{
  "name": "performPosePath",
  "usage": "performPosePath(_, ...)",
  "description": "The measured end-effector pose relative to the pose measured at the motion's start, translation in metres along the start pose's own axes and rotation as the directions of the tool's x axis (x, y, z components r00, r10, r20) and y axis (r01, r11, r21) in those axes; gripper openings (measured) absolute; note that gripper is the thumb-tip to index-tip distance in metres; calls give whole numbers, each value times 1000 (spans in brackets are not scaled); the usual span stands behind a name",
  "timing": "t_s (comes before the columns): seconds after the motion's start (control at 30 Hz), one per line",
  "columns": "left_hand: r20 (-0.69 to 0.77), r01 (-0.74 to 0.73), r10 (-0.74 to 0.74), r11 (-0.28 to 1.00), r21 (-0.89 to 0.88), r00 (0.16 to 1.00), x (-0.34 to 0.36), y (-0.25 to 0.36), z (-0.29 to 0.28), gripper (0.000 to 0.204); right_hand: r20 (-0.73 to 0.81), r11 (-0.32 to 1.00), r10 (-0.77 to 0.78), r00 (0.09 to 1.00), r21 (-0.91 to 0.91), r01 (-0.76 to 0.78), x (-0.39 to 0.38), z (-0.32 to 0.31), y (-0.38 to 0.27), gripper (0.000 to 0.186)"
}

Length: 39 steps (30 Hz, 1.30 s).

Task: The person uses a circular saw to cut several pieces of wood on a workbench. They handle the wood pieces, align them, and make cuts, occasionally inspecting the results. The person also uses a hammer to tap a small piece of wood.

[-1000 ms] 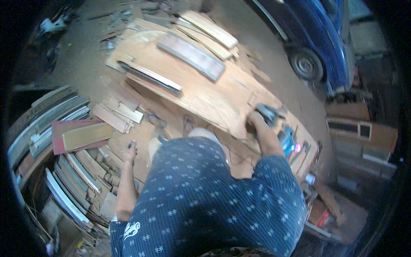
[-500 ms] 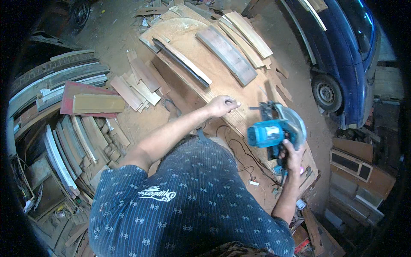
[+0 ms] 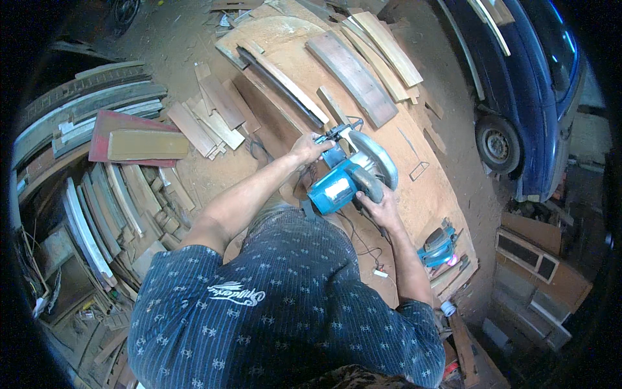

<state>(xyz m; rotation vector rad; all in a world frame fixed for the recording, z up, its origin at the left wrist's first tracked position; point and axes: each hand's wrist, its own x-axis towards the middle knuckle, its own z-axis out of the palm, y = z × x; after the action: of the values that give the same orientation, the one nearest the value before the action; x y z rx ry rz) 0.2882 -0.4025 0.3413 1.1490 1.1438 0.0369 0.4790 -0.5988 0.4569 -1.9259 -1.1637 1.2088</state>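
A teal circular saw (image 3: 338, 184) with a grey blade guard is held over the near edge of the sawdust-covered workbench (image 3: 414, 139), its motor housing toward my body. My right hand (image 3: 382, 209) is closed round the rear handle. At the saw's front end, my left hand (image 3: 308, 149) has its fingers closed on the front part, partly hidden by the tool. Just beyond the saw lies a short wood strip (image 3: 333, 105). A long narrow board with a dark edge (image 3: 282, 84) and a wide grey-brown plank (image 3: 353, 79) rest farther up the bench.
Pale boards (image 3: 387, 48) lie at the bench's far right. A second teal power tool (image 3: 438, 247) sits at its near right end. Cords (image 3: 364, 245) hang by my legs. Wood stacks (image 3: 110, 214) fill the left; a blue car (image 3: 528, 84) stands right.
My right hand has brought the saw leftward and closer to my body, turning it. My left hand has moved from the bench edge onto the saw's front. The second power tool is now uncovered.
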Motion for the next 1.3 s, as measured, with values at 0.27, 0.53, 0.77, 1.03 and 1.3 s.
performPosePath(0.27, -88, 10, -20, 993, -116, 996, 20, -42, -17, 27, -18, 981, -106, 994, -168, 102, 37, 26, 19, 40)
performPosePath(0.53, -132, 24, -40, 992, -120, 991, 28, -51, -29, 27, 18, 996, -1, 1000, -91, 3, 51, 38, 5, 39)
performPosePath(0.77, -204, -24, 1, 994, -107, 979, 29, -54, -42, 32, -17, 978, -108, 994, -182, 104, 59, 52, -12, 40)
performPosePath(1.03, -207, 2, -8, 1000, -31, 978, 33, -50, -57, 36, -4, 990, -43, 999, -138, 42, 71, 60, -4, 39)
performPosePath(1.3, -158, 1, 1, 1000, 13, 987, 46, -54, -76, 40, 24, 984, -102, 994, -145, 105, 83, 65, -8, 39)
